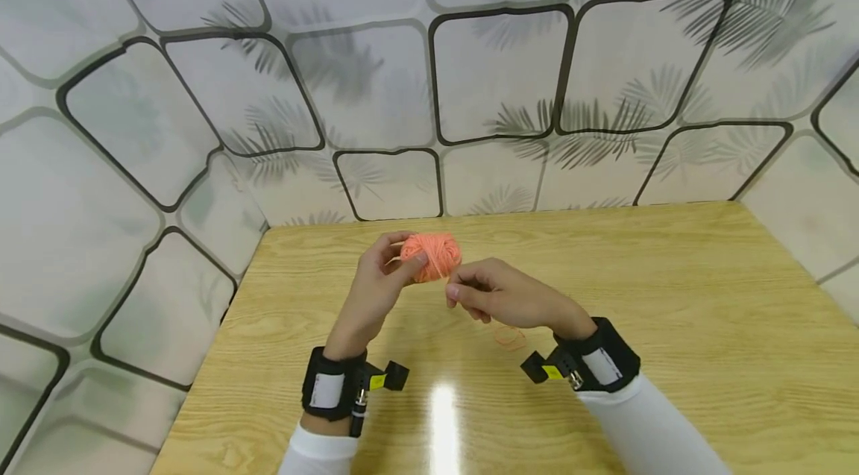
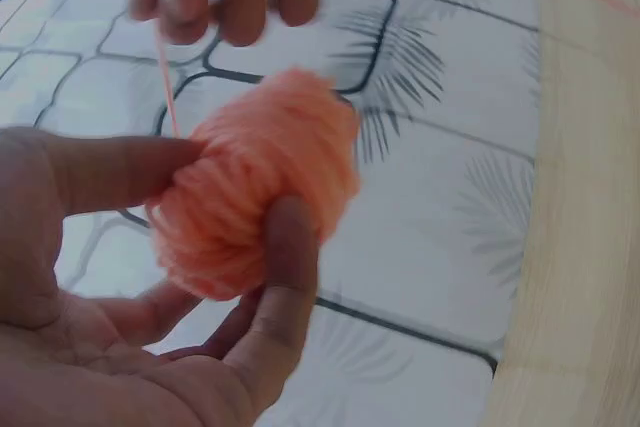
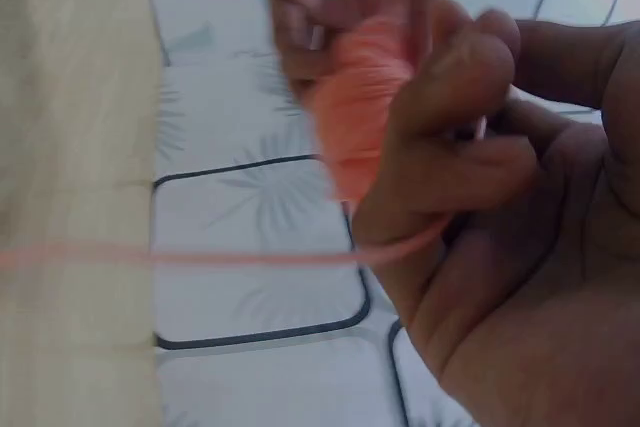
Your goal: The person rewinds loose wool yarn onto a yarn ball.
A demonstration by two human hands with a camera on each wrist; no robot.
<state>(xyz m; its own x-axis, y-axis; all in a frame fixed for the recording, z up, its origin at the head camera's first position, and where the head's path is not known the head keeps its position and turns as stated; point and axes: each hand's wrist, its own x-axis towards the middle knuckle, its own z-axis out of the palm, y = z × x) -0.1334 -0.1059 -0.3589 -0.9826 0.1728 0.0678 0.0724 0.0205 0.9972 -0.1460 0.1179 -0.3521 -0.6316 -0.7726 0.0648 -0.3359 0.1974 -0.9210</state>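
Observation:
My left hand grips a small ball of coral-orange yarn, thumb on one side and fingertips on the other. In the left wrist view the ball is raised above the table, with its wound strands showing. Just to the right of it, my right hand pinches the yarn strand between thumb and curled fingers. That strand runs taut from the ball to the pinch. In the right wrist view the loose yarn passes across the right hand's fingers and trails off to the left.
A thin loop of yarn lies on the wooden table, below the right hand. Behind and to the left stand walls with a stone-and-leaf pattern. Both wrists wear black straps with small cameras.

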